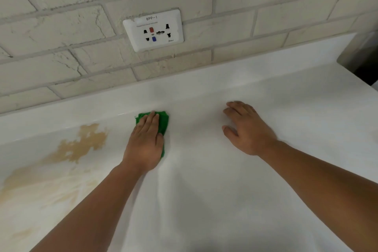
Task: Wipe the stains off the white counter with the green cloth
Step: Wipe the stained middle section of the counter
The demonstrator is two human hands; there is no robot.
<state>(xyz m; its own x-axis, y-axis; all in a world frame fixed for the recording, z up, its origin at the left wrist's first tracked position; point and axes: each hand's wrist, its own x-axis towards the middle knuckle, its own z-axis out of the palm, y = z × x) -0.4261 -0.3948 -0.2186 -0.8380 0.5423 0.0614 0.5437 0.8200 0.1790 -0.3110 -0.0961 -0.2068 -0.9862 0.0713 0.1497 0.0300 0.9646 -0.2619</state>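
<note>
My left hand lies flat, pressing the cloth on the counter. My right hand, at 3 o'clock, rests loose, holding nothing. The stains at 9 o'clock are not wiped yet; I think most work is left.

Soft even light, faint shadows; edges bowed, perhaps slightly blurred.

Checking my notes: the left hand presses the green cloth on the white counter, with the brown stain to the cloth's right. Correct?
Not quite. In the head view the brown stain lies to the left of the green cloth, not its right. The left hand does press the cloth on the white counter.
</note>
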